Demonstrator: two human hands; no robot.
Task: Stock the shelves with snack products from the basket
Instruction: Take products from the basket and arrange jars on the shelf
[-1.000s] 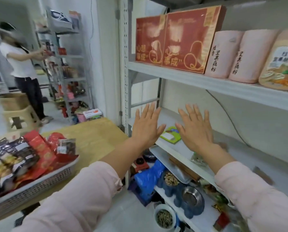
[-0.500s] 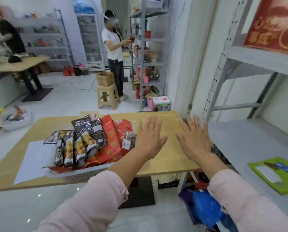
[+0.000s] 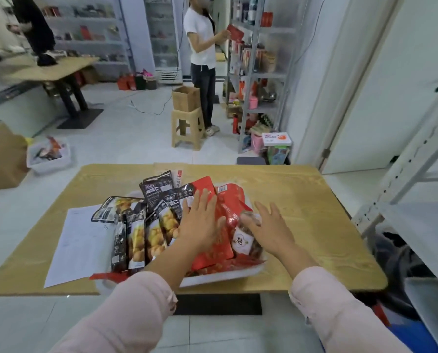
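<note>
Both hands, left hand (image 3: 203,222) and right hand (image 3: 270,226), hover spread and empty over the white plastic basket (image 3: 228,275) on the wooden bench (image 3: 314,212), whose glossy red foil snack pouches (image 3: 212,250) look light, crinkly and slippery (best pinched by the top seam).

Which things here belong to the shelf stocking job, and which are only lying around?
For the job:
basket
dark snack packs
red snack packs
clear snack jar
shelf

Lying about:
paper sheet
stool
cardboard box
</note>
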